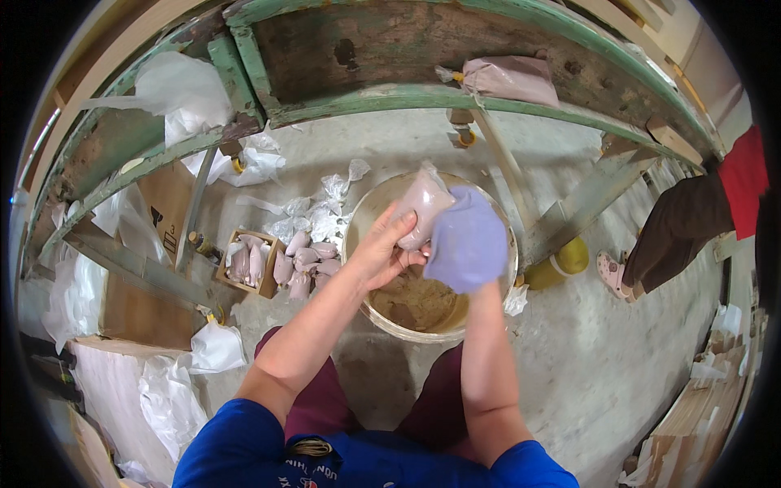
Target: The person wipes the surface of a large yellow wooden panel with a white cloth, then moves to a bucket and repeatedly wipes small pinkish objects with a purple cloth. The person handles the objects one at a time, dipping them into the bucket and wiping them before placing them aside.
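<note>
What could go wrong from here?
1. The left hand holds a plump plastic bag above the open tub; if it slips, it could drop onto the brown material inside.
2. Another filled bag lies along the edge of the green frame; a knock might tip it off.

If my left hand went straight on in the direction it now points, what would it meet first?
Beyond the filled plastic bag it holds, the left hand would probably meet the purple cloth first, though their depth is hard to judge.
</note>
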`<state>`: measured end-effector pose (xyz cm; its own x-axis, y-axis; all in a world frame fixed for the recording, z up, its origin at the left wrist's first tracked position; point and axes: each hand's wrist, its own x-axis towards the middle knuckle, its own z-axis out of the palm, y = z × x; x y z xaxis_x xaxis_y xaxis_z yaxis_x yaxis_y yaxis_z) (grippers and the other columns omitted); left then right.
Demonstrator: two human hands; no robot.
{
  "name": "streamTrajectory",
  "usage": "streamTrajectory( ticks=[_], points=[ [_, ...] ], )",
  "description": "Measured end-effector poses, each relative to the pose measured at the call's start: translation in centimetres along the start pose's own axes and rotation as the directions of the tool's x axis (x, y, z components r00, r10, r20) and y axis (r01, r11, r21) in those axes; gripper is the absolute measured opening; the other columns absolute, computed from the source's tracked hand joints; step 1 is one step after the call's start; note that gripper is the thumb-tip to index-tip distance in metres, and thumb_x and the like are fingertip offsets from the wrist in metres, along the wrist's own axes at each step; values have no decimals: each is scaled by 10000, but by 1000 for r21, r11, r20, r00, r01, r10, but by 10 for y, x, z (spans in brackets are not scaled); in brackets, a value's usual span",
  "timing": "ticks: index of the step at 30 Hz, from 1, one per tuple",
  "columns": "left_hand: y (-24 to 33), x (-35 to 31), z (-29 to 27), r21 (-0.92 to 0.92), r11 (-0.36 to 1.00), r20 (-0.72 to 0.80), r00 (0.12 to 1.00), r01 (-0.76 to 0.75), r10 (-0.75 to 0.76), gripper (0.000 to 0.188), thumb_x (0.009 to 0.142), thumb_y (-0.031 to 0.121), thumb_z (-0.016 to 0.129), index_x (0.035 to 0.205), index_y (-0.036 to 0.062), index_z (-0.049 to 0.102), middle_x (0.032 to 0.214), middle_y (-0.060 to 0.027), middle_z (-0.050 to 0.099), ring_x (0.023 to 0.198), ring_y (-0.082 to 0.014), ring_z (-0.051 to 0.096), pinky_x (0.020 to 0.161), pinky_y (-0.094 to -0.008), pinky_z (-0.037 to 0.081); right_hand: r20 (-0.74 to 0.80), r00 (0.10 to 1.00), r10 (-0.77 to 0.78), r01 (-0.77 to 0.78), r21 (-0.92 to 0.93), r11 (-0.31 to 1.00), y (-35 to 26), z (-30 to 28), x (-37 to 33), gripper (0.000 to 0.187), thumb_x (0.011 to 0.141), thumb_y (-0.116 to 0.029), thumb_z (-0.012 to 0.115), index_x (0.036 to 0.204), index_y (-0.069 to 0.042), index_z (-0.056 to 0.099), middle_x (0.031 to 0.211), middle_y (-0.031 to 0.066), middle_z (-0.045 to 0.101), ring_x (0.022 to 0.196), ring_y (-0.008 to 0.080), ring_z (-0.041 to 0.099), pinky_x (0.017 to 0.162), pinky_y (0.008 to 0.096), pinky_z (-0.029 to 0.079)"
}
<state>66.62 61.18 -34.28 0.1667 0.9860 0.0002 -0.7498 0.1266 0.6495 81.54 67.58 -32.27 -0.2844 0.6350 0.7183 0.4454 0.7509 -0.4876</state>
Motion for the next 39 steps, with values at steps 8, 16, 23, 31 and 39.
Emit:
streamTrajectory(
  ticks=[8, 16, 23, 31, 39],
  points=[
    [21, -13, 4, 426, 900, -60, 995, 95, -77, 595, 790, 235, 685, 1269, 27, 402, 1160, -82, 505, 1037, -170, 542, 857, -335, 479, 144, 990, -3, 17, -100, 995, -3, 7, -17, 192, 771, -257, 582, 823, -76, 617, 835, 53, 610, 714, 180, 590, 602, 289, 472],
    [17, -12, 4, 304, 952, -18, 999, -31, 38, 659, 783, 50, 665, 1341, 49, 313, 1217, -87, 468, 1081, -166, 499, 885, -298, 453, 181, 839, 513, -340, 911, 234, -6, 12, -9, 213, 835, -255, 609, 780, -49, 620, 864, 50, 584, 774, 133, 549, 661, 272, 472],
    [9, -17, 7, 646, 763, -82, 991, -29, 108, 735, 767, 76, 678, 1373, 30, 264, 1218, -82, 474, 1037, -124, 487, 773, -241, 446, 209, 977, -32, 56, -109, 992, -28, -1, 2, 208, 639, -245, 660, 778, -91, 642, 907, 79, 620, 847, 240, 592, 694, 342, 489],
    [-10, -11, 17, 685, 693, 75, 968, -224, 239, 687, 774, 103, 691, 1334, 20, 301, 1179, -73, 488, 1079, -136, 469, 929, -282, 386, -2, 951, 310, -285, 387, 877, 31, 18, -25, 275, 749, -152, 600, 1013, -77, 592, 937, 83, 620, 866, 258, 593, 762, 317, 486],
    [-10, -9, 12, 728, 612, -14, 886, -309, 463, 691, 762, 69, 675, 1331, 23, 285, 1205, -82, 470, 1137, -159, 451, 960, -301, 375, 286, 937, 200, -212, 10, 977, -19, 3, -6, 341, 819, -133, 598, 1143, -36, 558, 1048, 96, 620, 943, 225, 601, 840, 342, 470]
  ],
)
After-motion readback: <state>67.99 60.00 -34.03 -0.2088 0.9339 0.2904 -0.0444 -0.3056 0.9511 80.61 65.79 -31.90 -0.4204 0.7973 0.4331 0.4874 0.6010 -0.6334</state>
